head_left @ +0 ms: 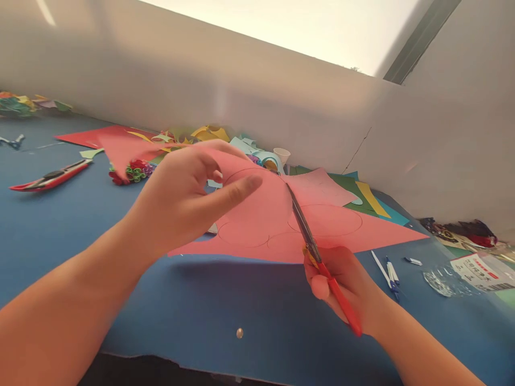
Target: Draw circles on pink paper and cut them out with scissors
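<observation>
A large pink paper sheet (257, 249) with circles drawn on it is raised over the blue table. My left hand (189, 193) grips the sheet at its upper left, thumb lying on top and the other fingers partly hidden behind it. Red-handled scissors (308, 230) are in my right hand (346, 284), fingers wrapped round the handles. Their blades reach up and away across the sheet, at the edge of a drawn circle. A cut part of the sheet curls up under my left thumb.
On the blue table (201, 316) a red utility knife (52, 177) lies at left, near quilled paper flowers (134, 171). Coloured paper scraps (211, 133) and a paper cup (281, 155) stand along the wall. Pens (386, 273) and a clear plastic bottle (454, 279) lie at right.
</observation>
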Demonstrator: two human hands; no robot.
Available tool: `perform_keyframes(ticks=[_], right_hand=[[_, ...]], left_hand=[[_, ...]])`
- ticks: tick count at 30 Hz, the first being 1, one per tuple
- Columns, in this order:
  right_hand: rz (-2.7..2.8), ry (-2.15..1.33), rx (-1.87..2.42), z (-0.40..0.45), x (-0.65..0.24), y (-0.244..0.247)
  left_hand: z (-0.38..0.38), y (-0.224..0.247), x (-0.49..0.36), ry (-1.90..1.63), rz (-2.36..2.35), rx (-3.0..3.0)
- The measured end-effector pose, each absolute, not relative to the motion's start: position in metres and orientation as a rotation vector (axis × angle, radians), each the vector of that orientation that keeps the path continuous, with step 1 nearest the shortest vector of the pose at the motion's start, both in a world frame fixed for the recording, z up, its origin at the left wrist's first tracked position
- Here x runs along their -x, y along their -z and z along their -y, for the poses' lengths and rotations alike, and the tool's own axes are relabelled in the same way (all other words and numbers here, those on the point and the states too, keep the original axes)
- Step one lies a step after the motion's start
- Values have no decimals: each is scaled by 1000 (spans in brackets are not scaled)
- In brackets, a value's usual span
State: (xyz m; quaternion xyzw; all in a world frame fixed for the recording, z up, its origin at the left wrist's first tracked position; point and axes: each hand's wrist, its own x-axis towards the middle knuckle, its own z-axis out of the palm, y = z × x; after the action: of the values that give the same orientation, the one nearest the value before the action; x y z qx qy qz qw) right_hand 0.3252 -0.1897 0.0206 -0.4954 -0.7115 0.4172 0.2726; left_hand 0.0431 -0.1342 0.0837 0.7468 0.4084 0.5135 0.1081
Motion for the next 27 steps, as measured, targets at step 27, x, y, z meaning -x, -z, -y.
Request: perform_keyframes(ticks=[27], right_hand=[[1764,-957,1215,188,-327,-1]], left_hand=[[154,-41,-69,-1688,-1129,-2629]])
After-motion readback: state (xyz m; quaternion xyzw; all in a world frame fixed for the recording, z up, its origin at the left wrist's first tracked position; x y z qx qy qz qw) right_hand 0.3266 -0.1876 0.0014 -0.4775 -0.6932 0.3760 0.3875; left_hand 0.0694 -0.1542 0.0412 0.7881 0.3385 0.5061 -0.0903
